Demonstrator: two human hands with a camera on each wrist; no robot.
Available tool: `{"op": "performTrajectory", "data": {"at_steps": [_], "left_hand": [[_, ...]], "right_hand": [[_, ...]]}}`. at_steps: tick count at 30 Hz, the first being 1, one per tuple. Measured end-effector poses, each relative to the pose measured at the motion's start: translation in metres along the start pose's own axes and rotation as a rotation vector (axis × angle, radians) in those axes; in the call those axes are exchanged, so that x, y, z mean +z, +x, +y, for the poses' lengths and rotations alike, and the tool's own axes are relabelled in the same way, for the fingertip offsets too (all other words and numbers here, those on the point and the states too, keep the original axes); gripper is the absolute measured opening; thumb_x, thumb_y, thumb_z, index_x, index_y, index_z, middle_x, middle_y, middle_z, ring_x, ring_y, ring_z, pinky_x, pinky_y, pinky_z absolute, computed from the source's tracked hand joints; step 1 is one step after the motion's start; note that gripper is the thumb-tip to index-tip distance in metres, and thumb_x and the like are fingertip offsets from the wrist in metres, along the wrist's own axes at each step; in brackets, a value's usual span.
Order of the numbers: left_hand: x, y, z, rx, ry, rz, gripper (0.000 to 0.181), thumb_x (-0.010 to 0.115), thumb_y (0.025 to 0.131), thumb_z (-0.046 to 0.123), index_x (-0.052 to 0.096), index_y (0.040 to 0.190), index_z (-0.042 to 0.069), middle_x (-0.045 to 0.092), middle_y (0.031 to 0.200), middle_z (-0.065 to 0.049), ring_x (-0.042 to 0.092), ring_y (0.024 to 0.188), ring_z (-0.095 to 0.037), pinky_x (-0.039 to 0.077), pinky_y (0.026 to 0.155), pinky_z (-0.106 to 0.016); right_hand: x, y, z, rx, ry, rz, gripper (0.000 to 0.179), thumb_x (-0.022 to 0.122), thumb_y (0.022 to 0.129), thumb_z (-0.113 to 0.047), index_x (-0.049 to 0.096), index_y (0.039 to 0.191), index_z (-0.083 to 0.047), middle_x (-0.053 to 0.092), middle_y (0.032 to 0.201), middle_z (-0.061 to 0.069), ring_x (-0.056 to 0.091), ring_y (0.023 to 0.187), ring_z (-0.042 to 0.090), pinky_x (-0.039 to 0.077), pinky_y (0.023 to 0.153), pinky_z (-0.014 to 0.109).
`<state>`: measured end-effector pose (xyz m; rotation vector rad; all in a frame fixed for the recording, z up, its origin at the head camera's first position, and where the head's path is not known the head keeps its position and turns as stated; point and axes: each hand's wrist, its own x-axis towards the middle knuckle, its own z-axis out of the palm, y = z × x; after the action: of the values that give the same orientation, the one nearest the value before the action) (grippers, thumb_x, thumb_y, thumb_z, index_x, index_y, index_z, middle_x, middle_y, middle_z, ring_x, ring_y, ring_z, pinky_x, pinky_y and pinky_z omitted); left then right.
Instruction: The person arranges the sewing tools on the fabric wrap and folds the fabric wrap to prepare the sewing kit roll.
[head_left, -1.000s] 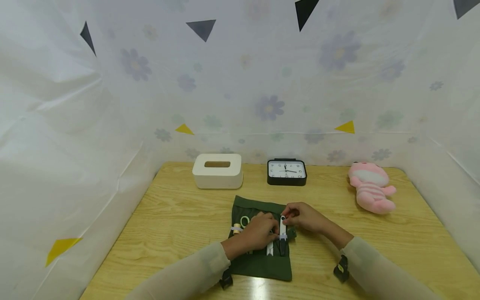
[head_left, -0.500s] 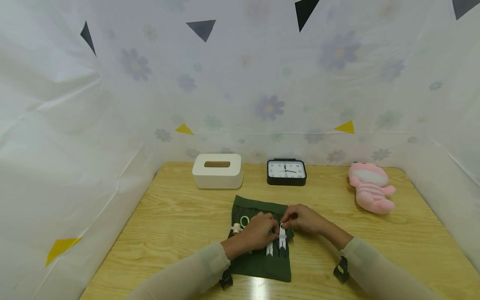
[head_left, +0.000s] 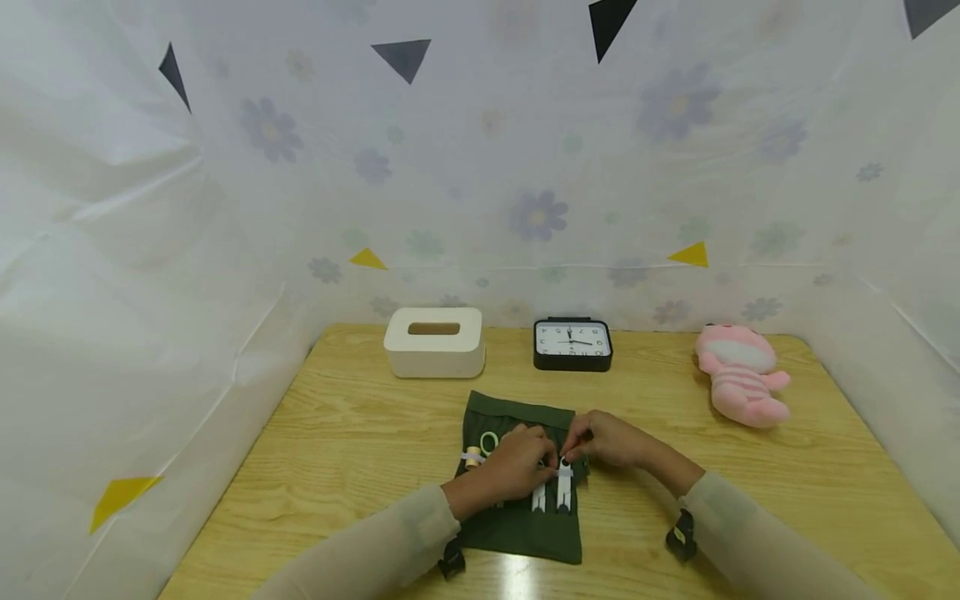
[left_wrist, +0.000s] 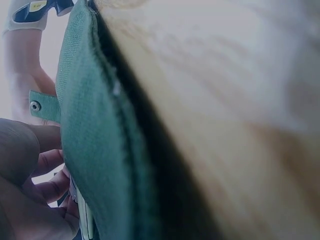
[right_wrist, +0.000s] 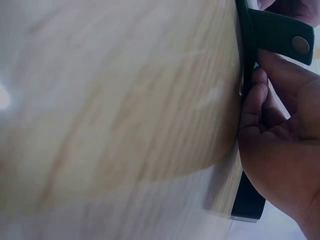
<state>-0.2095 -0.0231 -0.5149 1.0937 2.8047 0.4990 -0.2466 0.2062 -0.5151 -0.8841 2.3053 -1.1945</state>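
Note:
A dark green fabric tool roll (head_left: 517, 533) lies spread on the table. Under a pale elastic band (head_left: 566, 472) near its right edge sits a slim white tool (head_left: 564, 496) with a ring-like hole at the top; its exact kind is unclear. My right hand (head_left: 611, 439) pinches that top end between thumb and fingers. Across the roll, my left hand (head_left: 513, 462) bends its fingers and pinches at the band's left side, the grip partly hidden. A second white tool (head_left: 538, 498), green-handled scissors (head_left: 489, 442) and a thread spool (head_left: 472, 457) sit left of it.
Behind the roll stand a white tissue box (head_left: 435, 358) and a black-framed clock (head_left: 573, 343). A pink plush toy (head_left: 742, 379) lies at the back right. A green snap strap (right_wrist: 282, 35) sticks out from the roll beside my right hand.
The white tool has slid down through the elastic band toward me, its dark lower end passing out of sight at the pocket. My right hand followed it slightly down; my left hand stayed put.

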Motion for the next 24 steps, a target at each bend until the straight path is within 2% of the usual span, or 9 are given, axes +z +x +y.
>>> {"op": "performTrajectory", "data": {"at_steps": [11,24], "left_hand": [[-0.0008,-0.0005,0.0011,-0.008,-0.014,-0.005,0.006,0.076,0.096,0.027,0.075,0.091,0.025,0.058,0.094,0.011,0.044,0.082,-0.004,0.037,0.074,-0.021],[0.0009,-0.0004,-0.0014,0.011,-0.031,-0.002,0.005,0.076,0.096,0.027,0.075,0.092,0.025,0.058,0.094,0.011,0.044,0.081,-0.004,0.038,0.075,-0.021]], "right_hand": [[-0.0029,0.0020,-0.0018,0.015,0.035,-0.053,0.006,0.076,0.093,-0.011,0.081,0.094,-0.008,0.070,0.093,0.002,0.064,0.089,0.013,0.054,0.079,0.027],[-0.0013,-0.0013,-0.0060,0.025,0.038,-0.029,0.007,0.075,0.095,-0.012,0.081,0.096,-0.008,0.069,0.096,0.004,0.062,0.090,0.016,0.052,0.080,0.028]]}}
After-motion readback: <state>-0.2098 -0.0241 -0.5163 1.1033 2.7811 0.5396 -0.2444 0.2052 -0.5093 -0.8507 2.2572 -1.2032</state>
